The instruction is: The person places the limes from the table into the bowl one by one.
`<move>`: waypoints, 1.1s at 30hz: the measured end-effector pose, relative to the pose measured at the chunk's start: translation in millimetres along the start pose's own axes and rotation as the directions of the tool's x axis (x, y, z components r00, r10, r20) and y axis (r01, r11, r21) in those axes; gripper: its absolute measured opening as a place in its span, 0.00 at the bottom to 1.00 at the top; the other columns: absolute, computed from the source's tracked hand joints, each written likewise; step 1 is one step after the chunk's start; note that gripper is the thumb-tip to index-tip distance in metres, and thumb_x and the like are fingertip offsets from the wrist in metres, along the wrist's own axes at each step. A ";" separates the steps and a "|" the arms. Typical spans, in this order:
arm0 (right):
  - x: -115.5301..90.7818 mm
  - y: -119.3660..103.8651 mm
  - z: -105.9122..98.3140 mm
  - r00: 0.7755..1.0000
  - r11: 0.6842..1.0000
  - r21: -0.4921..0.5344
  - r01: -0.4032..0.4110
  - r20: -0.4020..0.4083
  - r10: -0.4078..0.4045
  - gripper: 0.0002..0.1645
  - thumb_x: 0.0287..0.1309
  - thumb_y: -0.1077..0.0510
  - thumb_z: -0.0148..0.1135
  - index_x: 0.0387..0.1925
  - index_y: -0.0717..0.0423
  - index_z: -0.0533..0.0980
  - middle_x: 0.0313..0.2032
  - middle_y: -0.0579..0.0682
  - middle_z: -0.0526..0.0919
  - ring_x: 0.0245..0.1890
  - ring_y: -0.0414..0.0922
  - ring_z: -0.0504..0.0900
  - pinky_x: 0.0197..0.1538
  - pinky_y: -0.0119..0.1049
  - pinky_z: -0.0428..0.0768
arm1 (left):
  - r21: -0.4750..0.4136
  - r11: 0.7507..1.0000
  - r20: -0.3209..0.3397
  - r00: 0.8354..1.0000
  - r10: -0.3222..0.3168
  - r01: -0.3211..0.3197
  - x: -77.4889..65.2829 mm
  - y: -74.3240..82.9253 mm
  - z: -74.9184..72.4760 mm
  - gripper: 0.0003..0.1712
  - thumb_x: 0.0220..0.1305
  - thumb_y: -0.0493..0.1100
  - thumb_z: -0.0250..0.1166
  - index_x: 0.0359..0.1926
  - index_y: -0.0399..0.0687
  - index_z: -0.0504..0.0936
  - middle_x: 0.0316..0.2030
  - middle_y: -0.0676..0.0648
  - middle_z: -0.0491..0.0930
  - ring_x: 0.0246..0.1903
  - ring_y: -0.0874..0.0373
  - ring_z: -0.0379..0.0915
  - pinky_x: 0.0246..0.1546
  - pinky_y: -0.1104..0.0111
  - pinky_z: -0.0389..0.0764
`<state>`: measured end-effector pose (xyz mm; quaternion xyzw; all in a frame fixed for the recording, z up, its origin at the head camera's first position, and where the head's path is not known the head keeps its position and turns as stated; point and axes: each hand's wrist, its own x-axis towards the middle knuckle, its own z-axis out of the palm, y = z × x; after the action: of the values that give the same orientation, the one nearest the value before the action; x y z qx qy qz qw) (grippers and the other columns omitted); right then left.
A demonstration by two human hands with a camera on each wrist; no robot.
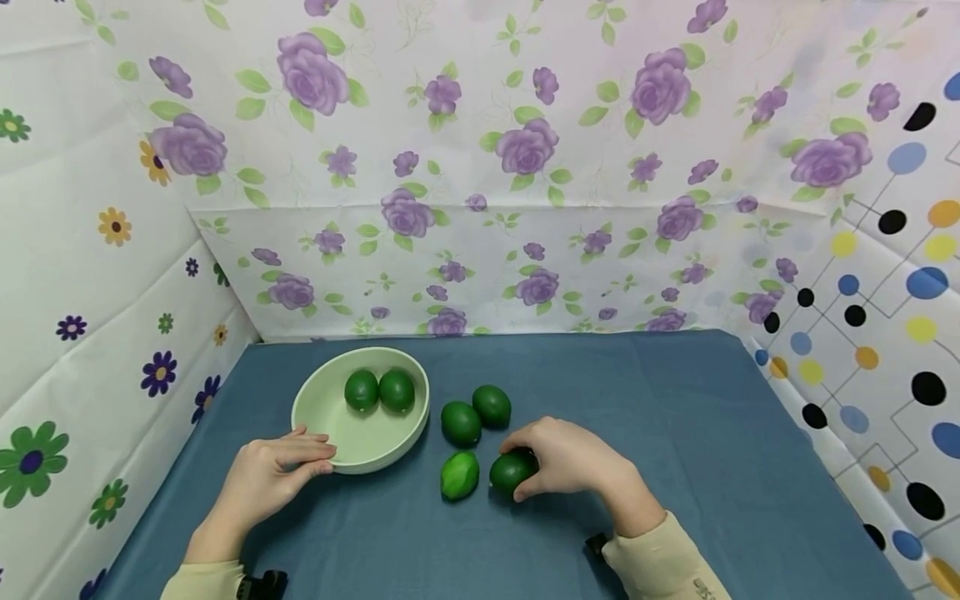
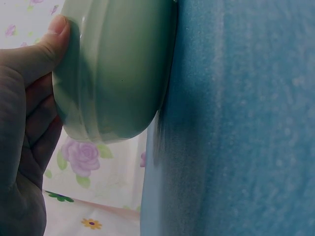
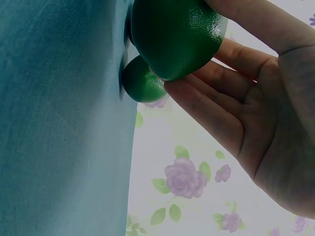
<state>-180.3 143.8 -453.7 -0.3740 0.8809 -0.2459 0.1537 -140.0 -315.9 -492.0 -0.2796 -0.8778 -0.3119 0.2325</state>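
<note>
A pale green bowl (image 1: 360,454) stands at the left of the cloth, with two dark green limes (image 1: 362,390) lying inside. My left hand (image 1: 266,479) pinches its near-left rim; in the left wrist view the thumb (image 2: 58,29) lies along the bowl's side (image 2: 118,69). To the right, my right hand (image 1: 566,458) grips a dark green lime (image 1: 512,472) between thumb and fingers. The same lime (image 3: 177,34) fills the top of the right wrist view; whether it touches the cloth I cannot tell. A lighter, ridged green fruit (image 1: 459,476) lies just left of it.
Two more dark green limes (image 1: 461,423) lie side by side between bowl and right hand. A blue cloth (image 1: 622,383) covers the table. Behind it hangs a flowered sheet (image 1: 480,250), with patterned sheets (image 1: 862,358) at both sides.
</note>
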 end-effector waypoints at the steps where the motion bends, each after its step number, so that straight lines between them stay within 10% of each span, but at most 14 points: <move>1: 0.0 0.1 0.1 1.000 1.000 0.001 -0.001 -0.001 0.001 0.31 0.54 0.44 0.86 0.59 0.41 0.86 0.52 0.33 0.87 0.47 0.32 0.84 0.48 0.35 0.88 | 0.001 1.000 0.000 1.000 0.000 0.000 0.0 -0.1 -0.1 0.18 0.44 0.33 0.87 0.40 0.49 0.96 0.38 0.57 0.92 0.44 0.54 0.91 0.66 0.82 0.73; 33: 11.5 -8.7 -12.4 0.992 0.999 -0.003 0.051 -0.114 -0.051 0.34 0.58 0.44 0.83 0.64 0.46 0.83 0.56 0.39 0.87 0.45 0.31 0.84 0.47 0.33 0.88 | -0.016 1.000 0.001 1.000 0.022 -0.022 1.5 -0.1 -1.5 0.16 0.44 0.31 0.87 0.37 0.48 0.97 0.38 0.56 0.92 0.43 0.53 0.91 0.67 0.81 0.73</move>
<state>-188.6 134.1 -439.7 -0.3818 0.8784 -0.2706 0.0970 -140.8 -316.4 -490.2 -0.2913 -0.8723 -0.3160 0.2334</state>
